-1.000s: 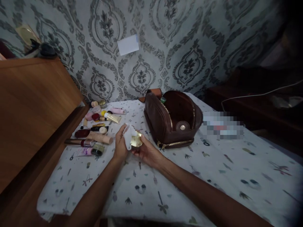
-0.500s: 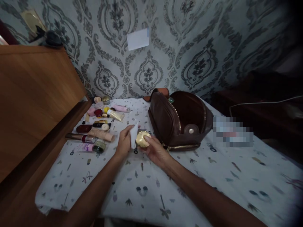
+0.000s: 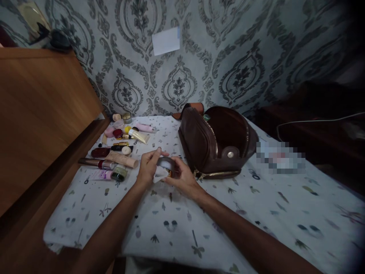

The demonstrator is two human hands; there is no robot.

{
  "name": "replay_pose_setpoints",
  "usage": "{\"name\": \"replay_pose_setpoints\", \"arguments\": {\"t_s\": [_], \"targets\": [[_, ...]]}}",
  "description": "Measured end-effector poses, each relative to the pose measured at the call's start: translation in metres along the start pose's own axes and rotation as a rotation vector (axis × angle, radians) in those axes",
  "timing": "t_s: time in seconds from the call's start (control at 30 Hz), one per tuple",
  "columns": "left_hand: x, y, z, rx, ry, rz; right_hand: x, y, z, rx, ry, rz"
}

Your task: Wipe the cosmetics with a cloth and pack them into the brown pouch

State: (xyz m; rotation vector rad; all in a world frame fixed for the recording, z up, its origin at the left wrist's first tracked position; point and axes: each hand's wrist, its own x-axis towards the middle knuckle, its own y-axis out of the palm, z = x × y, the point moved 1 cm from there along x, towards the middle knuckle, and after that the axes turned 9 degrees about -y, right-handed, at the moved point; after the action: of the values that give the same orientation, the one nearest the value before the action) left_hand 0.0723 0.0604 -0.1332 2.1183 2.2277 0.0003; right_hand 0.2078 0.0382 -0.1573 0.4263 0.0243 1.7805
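Observation:
In the middle of the head view my right hand [image 3: 184, 178] is closed around a small round cosmetic container [image 3: 166, 163], tilted so a greyish round face and a bit of gold edge show. My left hand [image 3: 148, 166] presses a white wipe [image 3: 160, 175] against it, fingers closed. Whether the wipe is paper or cloth I cannot tell. Just right of my hands stands a brown leather bag [image 3: 196, 140], unzipped at the top. To the left lie several cosmetics, among them a green jar [image 3: 119, 174], a beige tube [image 3: 122, 159] and a cream tube [image 3: 139, 136].
A white patterned cloth [image 3: 171, 243] covers the table. A wooden panel [image 3: 45, 110] rises on the left. Behind is a patterned wall with a white paper [image 3: 166, 41]. A blurred-out item [image 3: 281, 156] lies right of the bag, near a pale cable [image 3: 319, 121].
The round container has turned in my right hand, so its gold face no longer faces me. My left hand has brought the wipe round to its near side.

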Motion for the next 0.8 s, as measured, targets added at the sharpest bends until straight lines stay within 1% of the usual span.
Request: {"name": "replay_pose_setpoints", "arguments": {"t_s": [0.1, 0.2, 0.27, 0.33, 0.43, 0.57, 0.63, 0.7, 0.8], "targets": [[0.003, -0.002, 0.006, -0.245, -0.105, -0.045, -0.004, 0.001, -0.001, 0.09, 0.073, 0.049], [0.006, -0.004, 0.008, -0.464, -0.186, -0.165, -0.008, 0.002, -0.004, 0.236, 0.158, 0.076], [0.007, -0.004, 0.007, -0.505, -0.213, -0.236, -0.01, 0.003, -0.005, 0.325, 0.203, 0.103], [0.006, -0.003, 0.005, -0.492, -0.209, -0.268, -0.011, 0.005, -0.006, 0.365, 0.225, 0.128], [0.003, 0.001, 0.004, -0.347, -0.137, -0.223, -0.01, 0.005, -0.009, 0.379, 0.216, 0.082], [-0.003, 0.007, 0.006, -0.086, 0.03, -0.12, -0.004, 0.002, -0.012, 0.434, 0.196, -0.055], [-0.006, 0.01, 0.006, -0.026, 0.097, -0.048, -0.001, 0.0, -0.011, 0.453, 0.177, -0.11], [-0.009, 0.01, 0.004, 0.012, 0.171, 0.015, 0.0, -0.001, -0.008, 0.459, 0.176, -0.139], [-0.013, 0.01, 0.003, 0.041, 0.265, 0.045, 0.001, -0.001, -0.004, 0.494, 0.208, -0.16]]}}
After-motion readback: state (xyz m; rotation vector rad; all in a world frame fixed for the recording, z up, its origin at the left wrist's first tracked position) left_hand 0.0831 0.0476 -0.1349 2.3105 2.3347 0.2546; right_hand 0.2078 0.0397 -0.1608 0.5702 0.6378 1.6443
